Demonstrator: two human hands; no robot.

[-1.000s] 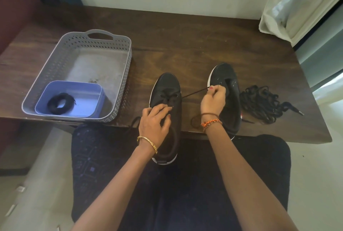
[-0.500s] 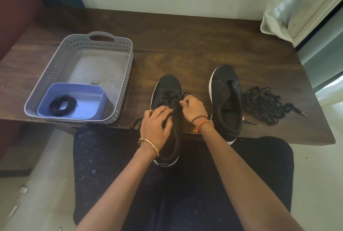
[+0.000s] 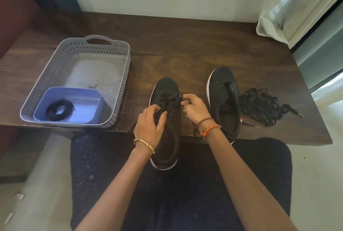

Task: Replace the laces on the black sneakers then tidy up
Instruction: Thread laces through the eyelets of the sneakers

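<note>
Two black sneakers with white soles stand on the dark wooden table. The left sneaker hangs over the near edge, with a black lace through its front eyelets. My left hand grips that shoe's upper beside the eyelets. My right hand pinches the black lace at the shoe's right side. The right sneaker stands unlaced. A loose heap of black laces lies to its right.
A grey perforated basket stands on the table's left part, holding a blue tub with a coiled black lace. A pale curtain hangs at the back right. My lap lies below the table's near edge.
My right hand, which held the lace pulled out taut toward the right sneaker, has come back to the left sneaker's right side. My left hand stayed on the shoe.
</note>
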